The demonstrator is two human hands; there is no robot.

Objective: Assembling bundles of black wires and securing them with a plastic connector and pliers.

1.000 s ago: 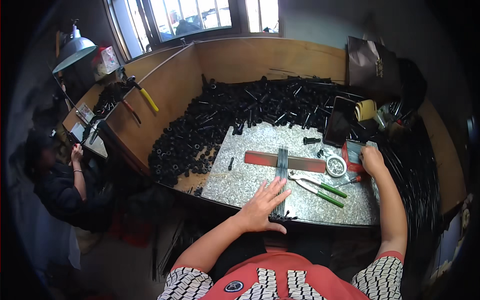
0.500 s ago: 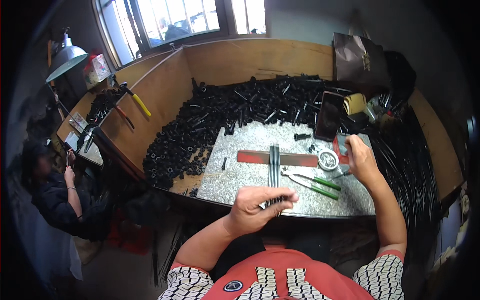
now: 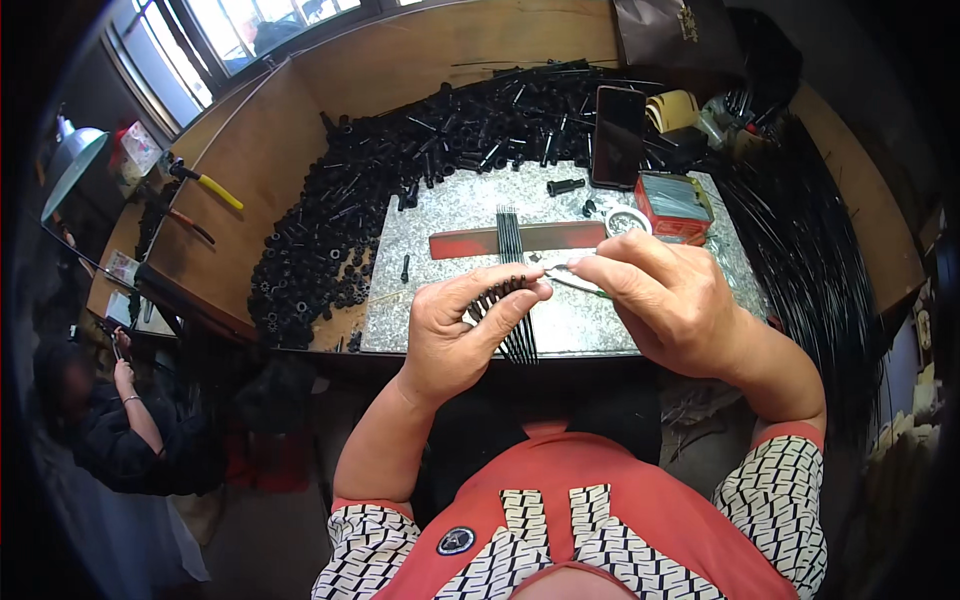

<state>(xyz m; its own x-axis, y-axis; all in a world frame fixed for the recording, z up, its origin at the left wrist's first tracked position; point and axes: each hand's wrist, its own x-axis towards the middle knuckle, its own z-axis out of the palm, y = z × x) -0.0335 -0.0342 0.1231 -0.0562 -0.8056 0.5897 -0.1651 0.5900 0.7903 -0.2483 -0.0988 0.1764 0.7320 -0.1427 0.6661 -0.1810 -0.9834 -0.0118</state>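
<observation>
Head view, my left hand [image 3: 445,330] clasping dark pieces [image 3: 488,296], right hand [image 3: 668,300] curled, hold unclear, rods [image 3: 509,235] pointing lengthwise away from me.

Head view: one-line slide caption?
Left hand holds small dark pieces at a speckled work surface; right hand close beside it.

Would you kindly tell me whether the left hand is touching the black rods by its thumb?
Touching. The head view shows the left hand gripping the black rods, their ends in a row between thumb and fingers.
</observation>
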